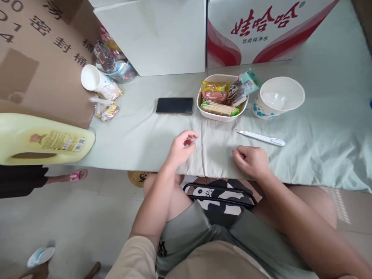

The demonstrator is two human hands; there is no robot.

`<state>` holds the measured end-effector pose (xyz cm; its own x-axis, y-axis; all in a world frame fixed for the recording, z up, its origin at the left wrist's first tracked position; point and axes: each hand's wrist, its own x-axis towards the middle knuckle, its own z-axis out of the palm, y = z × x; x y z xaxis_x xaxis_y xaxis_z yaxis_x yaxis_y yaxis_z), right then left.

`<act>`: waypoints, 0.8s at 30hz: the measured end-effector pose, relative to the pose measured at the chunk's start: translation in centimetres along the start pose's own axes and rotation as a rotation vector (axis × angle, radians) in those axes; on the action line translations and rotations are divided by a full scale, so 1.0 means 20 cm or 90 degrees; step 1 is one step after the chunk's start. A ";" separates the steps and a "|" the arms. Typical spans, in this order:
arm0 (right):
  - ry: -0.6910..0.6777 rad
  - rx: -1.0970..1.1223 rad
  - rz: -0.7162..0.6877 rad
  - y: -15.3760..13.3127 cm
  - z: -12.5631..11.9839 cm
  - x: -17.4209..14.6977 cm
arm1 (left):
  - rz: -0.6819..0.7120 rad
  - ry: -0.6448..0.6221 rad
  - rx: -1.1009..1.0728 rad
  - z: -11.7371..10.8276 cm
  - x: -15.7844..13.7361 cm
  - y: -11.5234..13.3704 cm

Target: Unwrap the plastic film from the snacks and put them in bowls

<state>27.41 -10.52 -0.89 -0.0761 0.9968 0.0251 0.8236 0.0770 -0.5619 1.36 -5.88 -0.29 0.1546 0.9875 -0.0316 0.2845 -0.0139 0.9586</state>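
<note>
My left hand [183, 146] rests near the front of the cloth-covered table, fingers loosely curled, with a gap between thumb and forefinger and nothing held. To its right, my right hand [252, 159] lies on the cloth closed in a fist; nothing shows in it. Just beyond that fist is a slim white tool [261, 138] with a thin dark tip pointing left. A white bowl [216, 115] holds wrapped snacks [214, 97] and a packet of thin sticks [219, 108]. Right of it stands a white paper tub [269, 107] with blue leaves and clear plastic inside.
A black phone [174, 105] lies left of the bowl. White boxes [171, 38] stand along the back. At the left are a cardboard box [43, 89], a pale yellow jug [58, 133], a paper cup [94, 78] and wrappers [107, 110]. Another person's foot [78, 175] shows below.
</note>
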 end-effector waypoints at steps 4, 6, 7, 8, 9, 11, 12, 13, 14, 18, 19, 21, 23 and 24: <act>-0.007 -0.046 -0.007 0.00 0.02 -0.01 | -0.017 0.121 0.043 -0.12 0.10 -0.01; -0.009 -0.059 -0.008 -0.01 0.03 -0.01 | 0.010 0.155 0.134 -0.19 0.20 0.01; -0.010 -0.062 -0.010 -0.01 0.03 -0.02 | 0.039 0.163 0.209 -0.23 0.26 0.02; -0.011 -0.065 -0.012 -0.01 0.03 -0.02 | 0.064 0.135 0.300 -0.27 0.32 0.04; -0.011 -0.067 -0.014 -0.01 0.03 -0.02 | 0.077 0.097 0.388 -0.31 0.39 0.06; -0.012 -0.072 -0.017 -0.01 0.03 -0.02 | 0.053 -0.007 0.541 -0.37 0.52 0.09; -0.015 -0.075 -0.018 -0.01 0.03 -0.02 | 0.029 -0.070 0.603 -0.40 0.58 0.10; -0.019 -0.078 -0.018 -0.01 0.03 -0.02 | 0.000 -0.130 0.655 -0.42 0.64 0.12; -0.023 -0.081 -0.017 -0.01 0.03 -0.02 | -0.017 -0.171 0.693 -0.43 0.68 0.13; -0.034 -0.090 -0.008 -0.01 0.03 -0.01 | -0.016 -0.246 0.751 -0.45 0.78 0.14; -0.033 -0.091 -0.008 -0.01 0.03 -0.01 | -0.013 -0.254 0.755 -0.45 0.79 0.15; -0.029 -0.093 -0.011 -0.01 0.03 -0.01 | -0.014 -0.264 0.767 -0.45 0.80 0.15; -0.026 -0.094 -0.015 -0.01 0.03 -0.02 | -0.016 -0.262 0.780 -0.45 0.81 0.15; -0.026 -0.093 -0.017 -0.01 0.03 -0.02 | -0.015 -0.261 0.783 -0.45 0.81 0.15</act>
<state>26.90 -10.86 -1.37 -0.1186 0.9929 0.0033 0.8940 0.1083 -0.4348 -3.73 11.51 4.65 0.3520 0.8729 -0.3379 0.9346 -0.3476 0.0758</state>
